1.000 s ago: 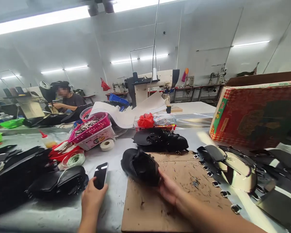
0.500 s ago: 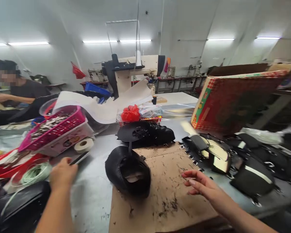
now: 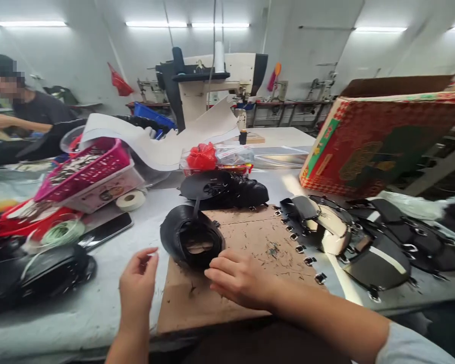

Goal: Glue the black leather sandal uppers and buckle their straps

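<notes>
A black shoe upper [image 3: 191, 241] lies open side up on the far left corner of a brown cardboard sheet [image 3: 258, 242]. My right hand [image 3: 237, 279] rests on the cardboard just in front of it, fingers stretched toward the upper's near edge, holding nothing. My left hand [image 3: 138, 288] hovers over the grey table to the left of the cardboard, fingers loosely curled and apart, empty. A black phone [image 3: 106, 230] lies flat on the table farther left, apart from both hands.
More black uppers [image 3: 227, 189] lie behind the cardboard, and strap pieces with metal rings [image 3: 364, 242] to the right. A red printed box [image 3: 382, 141], a pink basket [image 3: 85, 169], a tape roll [image 3: 131, 200], a sewing machine [image 3: 212, 86]; a person sits at far left.
My left hand has let go of the phone, which now lies on the table, and pulled back toward me. My right hand returned to the cardboard beside the upper. The view tilted down.
</notes>
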`<state>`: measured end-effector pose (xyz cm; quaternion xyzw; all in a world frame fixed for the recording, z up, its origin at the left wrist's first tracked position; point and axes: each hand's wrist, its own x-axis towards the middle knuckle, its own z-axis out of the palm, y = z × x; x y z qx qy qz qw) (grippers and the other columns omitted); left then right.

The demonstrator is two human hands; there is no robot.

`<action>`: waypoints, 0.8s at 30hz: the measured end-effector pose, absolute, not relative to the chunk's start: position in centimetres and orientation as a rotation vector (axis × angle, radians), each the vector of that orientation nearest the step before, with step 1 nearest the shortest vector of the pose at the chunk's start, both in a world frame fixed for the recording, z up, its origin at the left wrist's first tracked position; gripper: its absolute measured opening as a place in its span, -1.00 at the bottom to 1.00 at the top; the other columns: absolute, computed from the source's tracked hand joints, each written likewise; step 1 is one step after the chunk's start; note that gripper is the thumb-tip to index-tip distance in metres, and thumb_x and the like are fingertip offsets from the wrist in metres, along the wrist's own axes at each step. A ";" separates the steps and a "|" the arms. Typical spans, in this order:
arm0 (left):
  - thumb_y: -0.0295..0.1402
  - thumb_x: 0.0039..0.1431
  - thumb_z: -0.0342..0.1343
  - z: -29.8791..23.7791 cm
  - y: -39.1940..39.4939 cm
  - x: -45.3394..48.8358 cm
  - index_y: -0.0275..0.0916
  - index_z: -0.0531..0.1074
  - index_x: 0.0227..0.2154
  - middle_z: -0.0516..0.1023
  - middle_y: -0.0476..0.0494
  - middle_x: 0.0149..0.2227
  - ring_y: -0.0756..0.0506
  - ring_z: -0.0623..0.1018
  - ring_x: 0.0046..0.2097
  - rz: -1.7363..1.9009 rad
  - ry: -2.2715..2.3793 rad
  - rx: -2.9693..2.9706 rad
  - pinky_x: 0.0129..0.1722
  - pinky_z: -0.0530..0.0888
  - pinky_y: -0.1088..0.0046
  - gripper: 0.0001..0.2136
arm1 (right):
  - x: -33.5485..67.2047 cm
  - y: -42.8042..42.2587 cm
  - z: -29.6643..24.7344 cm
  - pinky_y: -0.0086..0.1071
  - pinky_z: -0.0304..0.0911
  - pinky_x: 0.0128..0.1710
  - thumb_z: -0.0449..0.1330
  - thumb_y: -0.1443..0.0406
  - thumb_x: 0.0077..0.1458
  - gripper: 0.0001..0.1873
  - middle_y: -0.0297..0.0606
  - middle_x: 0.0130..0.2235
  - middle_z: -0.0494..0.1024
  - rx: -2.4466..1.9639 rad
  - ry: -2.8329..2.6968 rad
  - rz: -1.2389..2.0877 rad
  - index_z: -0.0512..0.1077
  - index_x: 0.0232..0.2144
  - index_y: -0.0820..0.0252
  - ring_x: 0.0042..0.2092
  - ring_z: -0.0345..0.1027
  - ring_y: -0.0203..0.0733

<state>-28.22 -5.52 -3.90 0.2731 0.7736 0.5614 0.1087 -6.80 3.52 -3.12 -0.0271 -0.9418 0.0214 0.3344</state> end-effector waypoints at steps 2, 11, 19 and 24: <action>-0.15 -0.21 0.12 -5.3 -7.5 -24.7 -0.26 0.45 -0.45 0.45 -0.04 -0.54 -0.04 0.42 -0.46 1.686 2.100 0.770 -0.44 0.39 0.47 -0.71 | -8.4 3.1 -3.7 -0.28 0.17 -0.42 0.13 0.38 0.05 -0.98 -0.22 -0.40 0.43 -0.128 -2.578 -0.097 0.35 -0.40 0.25 -0.36 0.23 -0.13; -0.18 -0.37 0.37 -6.1 -8.7 -18.0 -0.23 0.49 -0.37 0.57 -0.13 -0.34 -0.11 0.53 -0.27 1.735 1.156 0.302 -0.33 0.47 0.46 -0.59 | -3.9 2.3 -1.9 -0.33 0.15 -0.30 0.25 0.32 0.01 -0.75 -0.30 -0.40 0.40 -0.089 -2.313 0.652 0.31 -0.24 0.21 -0.34 0.23 -0.22; -0.37 -0.40 0.40 -4.6 -6.1 -14.6 -0.27 0.50 -0.48 0.57 -0.07 -0.48 -0.05 0.52 -0.41 1.609 1.053 0.345 -0.37 0.46 0.48 -0.69 | 1.3 1.4 -2.0 -0.38 0.15 -0.36 0.28 0.27 -0.04 -0.81 -0.34 -0.43 0.37 -0.474 -2.254 0.846 0.32 -0.44 0.18 -0.36 0.22 -0.25; -0.28 -0.30 0.32 -5.4 -5.3 -12.9 -0.23 0.53 -0.22 0.59 -0.19 -0.27 -0.26 0.50 -0.13 1.436 0.839 0.513 -0.09 0.41 0.26 -0.56 | 2.0 1.3 -2.6 -0.34 0.20 -0.30 0.26 0.37 -0.07 -0.86 -0.31 -0.38 0.44 -0.647 -2.218 0.922 0.33 -0.45 0.16 -0.32 0.30 -0.21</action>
